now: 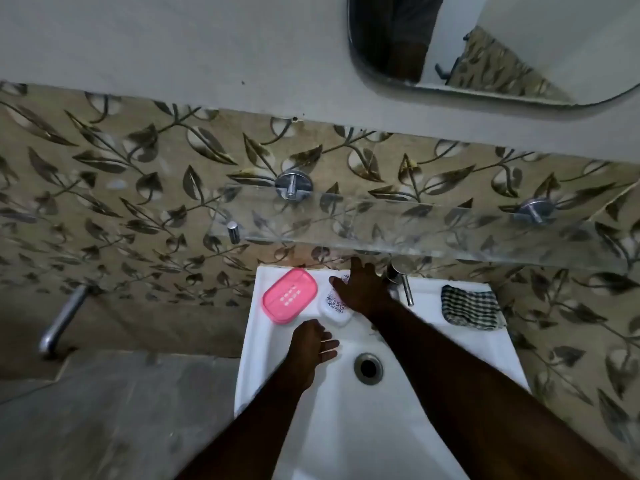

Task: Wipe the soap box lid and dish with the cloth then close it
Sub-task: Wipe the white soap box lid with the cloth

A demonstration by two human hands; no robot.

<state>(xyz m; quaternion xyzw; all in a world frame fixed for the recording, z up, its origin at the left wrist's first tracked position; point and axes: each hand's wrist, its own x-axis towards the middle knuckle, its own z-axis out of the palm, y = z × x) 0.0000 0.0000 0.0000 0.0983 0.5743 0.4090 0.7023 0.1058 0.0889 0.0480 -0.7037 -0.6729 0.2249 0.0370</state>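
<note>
Evidently the wiping had not begun, since the checked cloth [471, 307] lay folded on the basin ledge [429, 289], well off to the outer side of the right hand [363, 289] and beyond the chrome tap [403, 284]. That hand was spread flat, fingers extended, over the white patterned lid [335, 308], its palm covering the lid's far half; whether it pressed on the lid or merely hovered above it could not be told, and it gripped nothing. Just past its thumb sat the pink soap dish [290, 295], slotted face up, beside the lid and seemingly touching it. The left hand [311, 344] was nearer the body, loosely open with fingers pointing across the bowl toward the drain [368, 368], holding nothing.

To do this step well, I judged the right hand should cross over the tap for the cloth while the left took the lid by its edges, lifting it clear of the ledge so both faces could be reached. The ledge looked narrow and sloped into the bowl, so a light plastic piece could slide off if pushed rather than held. Wiping the slots of the dish would call for a fingertip behind the fabric.
</note>
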